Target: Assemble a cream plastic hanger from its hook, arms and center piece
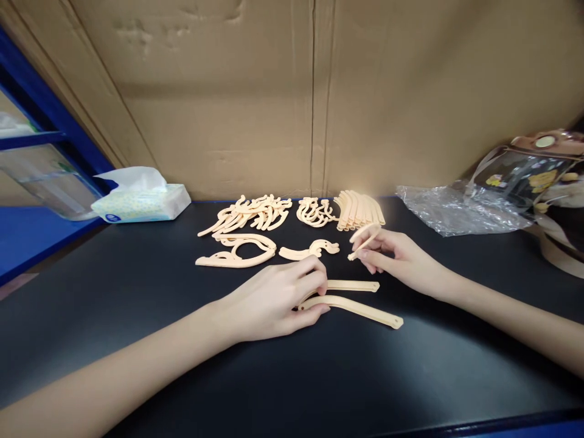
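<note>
Fingers of my left hand (292,298) close around the near ends of two long beige plastic strips, the straighter one (353,285) and a bent one (365,309). They look like folding hanger arms and rest on the black table. My right hand (387,255), raised slightly, pinches a thin curved beige piece (365,240) between thumb and fingers. Just beyond my left hand lie a hook-shaped piece (323,246) and a curved piece (294,252). To their left is a joined hanger (237,263), folded into a loop.
Along the back are loose beige curved parts (255,213), a pile of hooks (314,212) and stacked arms (358,210). A tissue pack (141,201) stands at left. Clear plastic wrap (460,210) and a transparent bag (524,167) are at right. Cardboard (228,109) walls the back.
</note>
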`<action>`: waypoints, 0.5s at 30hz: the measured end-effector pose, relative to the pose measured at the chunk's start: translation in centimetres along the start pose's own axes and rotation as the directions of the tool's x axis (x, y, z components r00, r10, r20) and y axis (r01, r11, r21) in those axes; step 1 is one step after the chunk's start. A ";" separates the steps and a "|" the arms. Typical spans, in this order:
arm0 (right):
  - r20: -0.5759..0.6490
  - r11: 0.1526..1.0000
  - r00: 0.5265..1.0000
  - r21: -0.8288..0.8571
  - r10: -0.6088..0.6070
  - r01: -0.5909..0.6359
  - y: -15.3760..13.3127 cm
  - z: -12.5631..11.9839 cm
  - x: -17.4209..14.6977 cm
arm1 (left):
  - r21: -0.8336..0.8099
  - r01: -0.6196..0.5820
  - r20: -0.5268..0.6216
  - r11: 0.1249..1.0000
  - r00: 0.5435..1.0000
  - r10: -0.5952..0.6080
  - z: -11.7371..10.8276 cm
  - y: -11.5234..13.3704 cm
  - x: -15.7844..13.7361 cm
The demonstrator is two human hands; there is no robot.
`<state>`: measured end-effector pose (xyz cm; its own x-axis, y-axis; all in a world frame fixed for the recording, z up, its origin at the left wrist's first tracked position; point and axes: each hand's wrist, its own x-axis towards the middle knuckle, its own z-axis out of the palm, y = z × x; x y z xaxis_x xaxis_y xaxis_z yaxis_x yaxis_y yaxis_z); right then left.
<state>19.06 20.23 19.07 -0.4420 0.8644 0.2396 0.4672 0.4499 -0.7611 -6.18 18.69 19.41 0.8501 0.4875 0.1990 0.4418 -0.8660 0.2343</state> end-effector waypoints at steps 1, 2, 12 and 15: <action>0.013 0.993 0.999 0.111 0.044 -0.046 -0.2 0.2 0.1 | -0.006 0.003 0.000 1.000 1.000 -0.003 0.1 0.0 0.0; 0.027 0.980 0.997 0.184 0.078 -0.081 -0.3 0.3 0.1 | -0.012 0.005 -0.001 1.000 1.000 -0.005 0.1 0.0 0.1; 0.105 0.960 0.991 0.258 0.083 -0.108 0.5 0.4 0.3 | -0.089 0.033 -0.018 0.995 0.999 -0.035 0.3 0.7 0.3; 0.118 0.964 0.990 0.246 0.072 -0.100 0.5 0.4 0.3 | -0.097 0.022 -0.025 0.995 0.999 -0.024 0.4 0.9 0.4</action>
<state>18.82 20.64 18.54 -0.4944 0.8621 0.1112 0.3065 0.2926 -0.9058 -5.32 18.02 19.30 0.8316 0.5111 0.2172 0.4304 -0.8404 0.3295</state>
